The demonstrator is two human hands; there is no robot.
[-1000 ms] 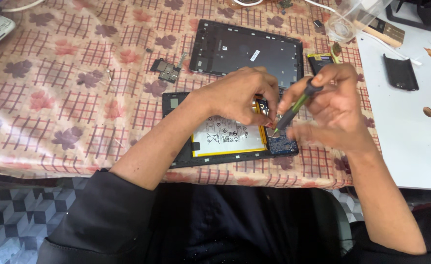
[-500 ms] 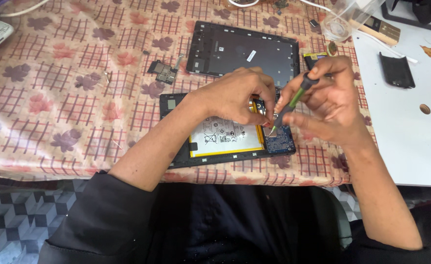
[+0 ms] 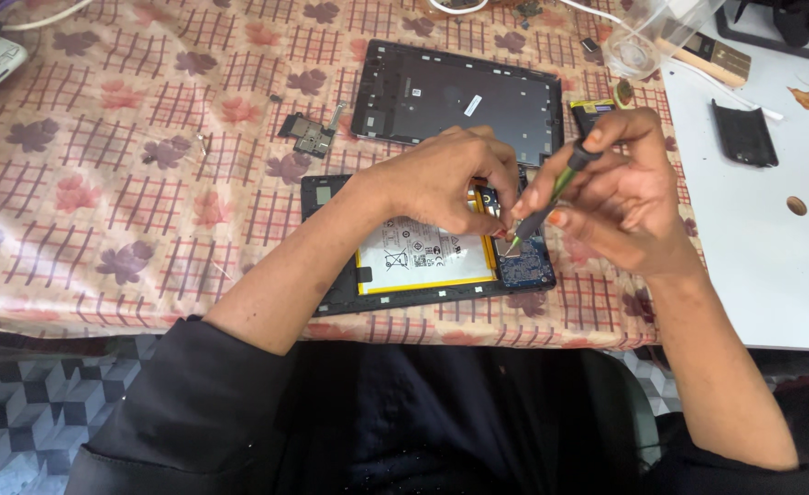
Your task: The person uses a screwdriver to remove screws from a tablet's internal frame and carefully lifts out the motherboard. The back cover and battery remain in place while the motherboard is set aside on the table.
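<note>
**Opened tablet, screwdriver tip down on the board end**

Opened tablet point(image 3: 427, 266) lies flat near the front edge of the surface point(image 3: 129, 183), innards up: white battery point(image 3: 423, 257) in a yellow border at centre, blue circuit board point(image 3: 528, 266) at its right end.

Right hand point(image 3: 624, 202) has a closed grip on a green-and-black screwdriver point(image 3: 551, 197), pinched high on the handle between thumb and fingers, pen-style. Shaft slants down-left so the tip lands at the board's left edge, beside the battery. That high pinch suits fine turning, not force.

Left hand point(image 3: 441, 179) is arched over the tablet's top edge, fingertips curled down beside the tip. Likely pinning a small part or bracing the frame; fingers hide the contact, so I can't tell whether its grip encloses anything.

Parked clear of the work:
- dark back cover point(image 3: 455, 96), just behind the tablet
- 1 small loose board point(image 3: 308, 136), left of the cover
- black panel point(image 3: 743, 133) on the white board point(image 3: 771, 238) to the right
</note>
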